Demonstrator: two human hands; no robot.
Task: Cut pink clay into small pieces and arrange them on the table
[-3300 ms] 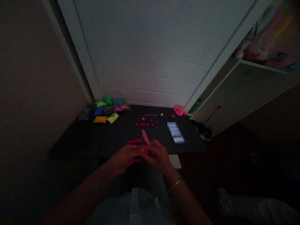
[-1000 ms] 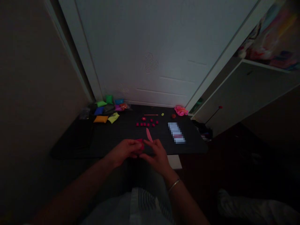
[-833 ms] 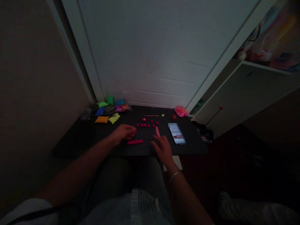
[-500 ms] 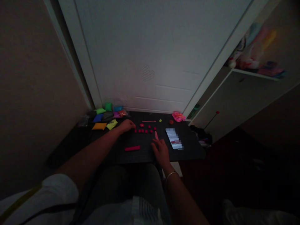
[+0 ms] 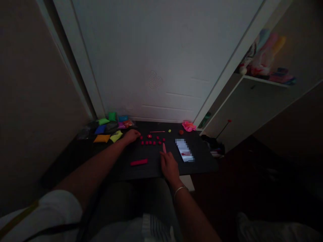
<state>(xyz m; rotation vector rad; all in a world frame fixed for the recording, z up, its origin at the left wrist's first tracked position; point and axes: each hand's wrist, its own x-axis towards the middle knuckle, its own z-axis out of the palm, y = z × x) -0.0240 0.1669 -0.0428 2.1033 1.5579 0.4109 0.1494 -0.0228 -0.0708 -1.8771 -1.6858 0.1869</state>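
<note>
My left hand is at the back left of the dark table, its fingers drawn together. Its fingertips touch a small red clay piece. In front of that piece, several similar red clay lumps form a loose row, with a few more behind. A pink clay knife points away from me, its handle end in the closed fingers of my right hand. A red clay roll lies near the front edge, between my two arms.
A lit phone lies right of my right hand. Coloured clay packets crowd the back left. A thin pink stick, a yellow-green bit, a brownish ball and a pink ruffled shape lie along the back.
A red clay piece now shows at my left fingertips, behind the row's left end. My right fingers have closed around the knife's handle end. The whole view has shifted slightly.
</note>
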